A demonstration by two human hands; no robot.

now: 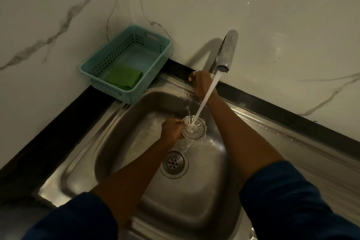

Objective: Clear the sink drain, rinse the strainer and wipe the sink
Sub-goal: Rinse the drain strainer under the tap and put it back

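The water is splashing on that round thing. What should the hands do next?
Probably turn the strainer in the left hand so the stream reaches its other slots; water hits only the middle. The right hand is at the tap.

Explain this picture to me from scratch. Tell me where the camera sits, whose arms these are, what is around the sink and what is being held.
There is no machine here. The single picture comes from a wide-angle camera worn on a person's head, looking down at their own two arms in dark blue sleeves.

The left hand holds the round slotted strainer by its edge under the stream of water running from the tap. The right hand reaches to the base of the tap, probably on its control, though that part is hidden.

Below is a steel sink. Its drain sits open, since the strainer is out of it. At the back left corner, against the marble-look wall, stands a light blue basket with a folded green cloth inside.
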